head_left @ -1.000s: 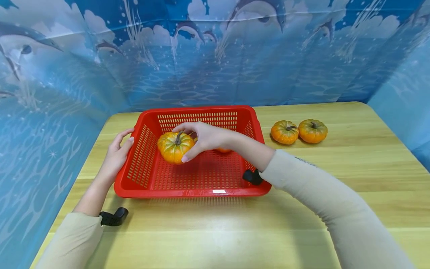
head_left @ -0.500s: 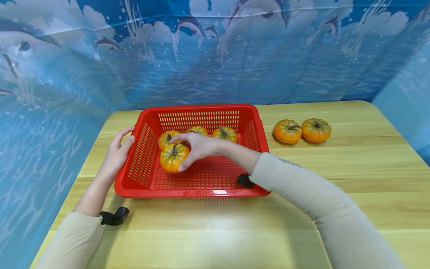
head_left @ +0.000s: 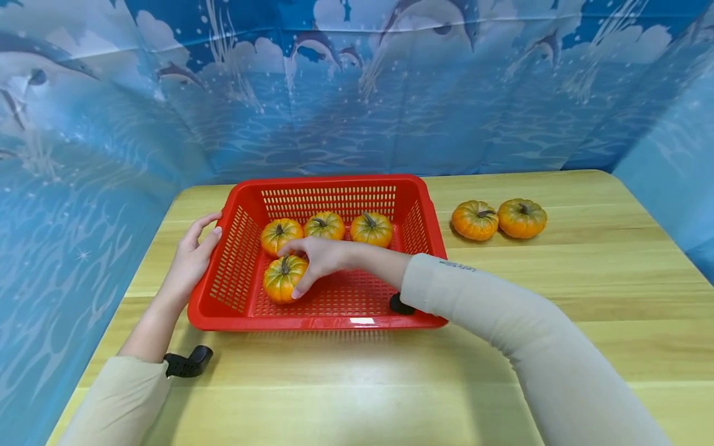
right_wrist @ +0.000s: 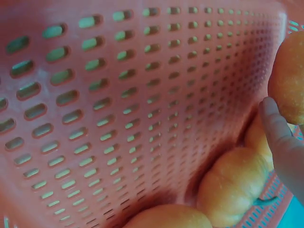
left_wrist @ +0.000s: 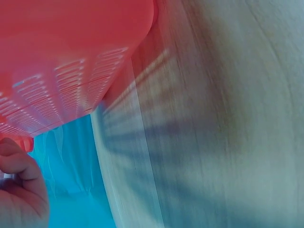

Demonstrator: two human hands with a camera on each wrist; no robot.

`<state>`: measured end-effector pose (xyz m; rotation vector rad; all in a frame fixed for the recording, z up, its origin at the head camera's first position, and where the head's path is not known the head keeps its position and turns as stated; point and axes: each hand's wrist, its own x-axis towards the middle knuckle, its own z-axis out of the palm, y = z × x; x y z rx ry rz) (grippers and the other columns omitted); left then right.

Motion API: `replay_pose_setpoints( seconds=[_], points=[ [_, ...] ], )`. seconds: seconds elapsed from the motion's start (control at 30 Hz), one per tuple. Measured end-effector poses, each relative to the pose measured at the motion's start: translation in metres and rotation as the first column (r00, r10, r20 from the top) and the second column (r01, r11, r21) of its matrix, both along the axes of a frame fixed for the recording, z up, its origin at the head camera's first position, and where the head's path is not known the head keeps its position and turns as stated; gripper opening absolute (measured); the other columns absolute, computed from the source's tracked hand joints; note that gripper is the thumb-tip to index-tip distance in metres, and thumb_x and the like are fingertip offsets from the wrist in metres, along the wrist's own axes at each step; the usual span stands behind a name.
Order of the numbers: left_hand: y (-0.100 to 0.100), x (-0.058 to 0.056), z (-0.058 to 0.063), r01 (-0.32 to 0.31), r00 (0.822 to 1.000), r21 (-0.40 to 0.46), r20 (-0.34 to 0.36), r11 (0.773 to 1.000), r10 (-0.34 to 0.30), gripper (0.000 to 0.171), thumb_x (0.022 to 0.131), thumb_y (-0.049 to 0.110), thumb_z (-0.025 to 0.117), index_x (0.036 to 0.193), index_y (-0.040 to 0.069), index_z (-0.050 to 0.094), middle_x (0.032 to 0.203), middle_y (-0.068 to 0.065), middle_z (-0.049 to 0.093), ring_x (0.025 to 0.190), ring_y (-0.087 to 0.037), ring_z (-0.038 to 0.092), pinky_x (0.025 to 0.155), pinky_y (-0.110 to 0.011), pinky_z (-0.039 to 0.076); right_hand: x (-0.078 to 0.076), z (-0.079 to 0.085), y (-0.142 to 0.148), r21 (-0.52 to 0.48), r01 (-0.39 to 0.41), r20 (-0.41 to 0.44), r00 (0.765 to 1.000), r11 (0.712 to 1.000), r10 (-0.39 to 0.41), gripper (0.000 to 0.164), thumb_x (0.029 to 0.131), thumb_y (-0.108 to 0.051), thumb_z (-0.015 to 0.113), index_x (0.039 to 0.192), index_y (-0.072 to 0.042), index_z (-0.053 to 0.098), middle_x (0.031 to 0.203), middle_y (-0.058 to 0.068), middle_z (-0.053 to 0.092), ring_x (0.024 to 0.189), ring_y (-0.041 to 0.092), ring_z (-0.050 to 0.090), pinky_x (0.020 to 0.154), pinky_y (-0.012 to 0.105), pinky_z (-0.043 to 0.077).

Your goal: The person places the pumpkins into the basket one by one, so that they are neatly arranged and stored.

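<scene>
A red plastic basket (head_left: 329, 324) with slotted walls stands on the wooden table. At its left rim, my left hand (head_left: 188, 263) grips the edge between thumb and fingers; the left wrist view shows those fingers (left_wrist: 21, 166) curled beside the basket. My right hand (head_left: 323, 259) reaches inside and holds a small orange pumpkin (head_left: 279, 286) by its side, low at the front left of the basket. In the right wrist view one finger lies along the held pumpkin (right_wrist: 289, 78). Behind it, a pumpkin (head_left: 281, 234), a second pumpkin (head_left: 325, 225) and a third pumpkin (head_left: 372, 230) line the back.
Outside the basket, two more pumpkins touch each other on the table's right side: a nearer-left pumpkin (head_left: 475, 220) and a greener pumpkin (head_left: 522, 218). A blue dolphin-print curtain (head_left: 357, 124) hangs along the table's back edge. Black wrist cameras sit on both wrists.
My right hand has lowered the pumpkin and brought it toward the basket's front left, uncovering the pumpkins along the back. The left hand has stayed on the rim.
</scene>
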<state>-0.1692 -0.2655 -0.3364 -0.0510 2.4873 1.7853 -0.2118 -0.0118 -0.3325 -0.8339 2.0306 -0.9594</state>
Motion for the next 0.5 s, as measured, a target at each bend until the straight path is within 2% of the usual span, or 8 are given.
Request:
replay_pose_setpoints(
  seconds=[0.2, 0.5],
  points=[
    [-0.001, -0.001, 0.000, -0.006, 1.000, 0.031, 0.011, 1.000, 0.006, 0.054, 0.099, 0.035, 0.042, 0.147, 0.017, 0.025, 0.106, -0.011, 0.052, 0.073, -0.012, 0.065, 0.064, -0.029, 0.056, 0.000, -0.006, -0.008, 0.013, -0.045, -0.019, 0.999, 0.999, 0.045, 0.077, 0.072, -0.016, 0.082, 0.138, -0.011, 0.042, 0.135, 0.005, 0.041, 0.119, 0.016, 0.039, 0.095, 0.023, 0.039],
    [0.000, 0.000, -0.001, -0.007, 1.000, 0.042, 0.004, 0.999, 0.007, 0.055, 0.098, 0.037, 0.043, 0.146, 0.017, 0.026, 0.108, -0.013, 0.050, 0.075, -0.012, 0.065, 0.065, -0.029, 0.056, -0.001, -0.014, -0.020, 0.004, -0.044, -0.057, 0.997, 0.999, 0.044, 0.077, 0.070, -0.016, 0.083, 0.136, -0.013, 0.044, 0.131, 0.005, 0.044, 0.113, 0.014, 0.043, 0.093, 0.021, 0.039]
  ],
)
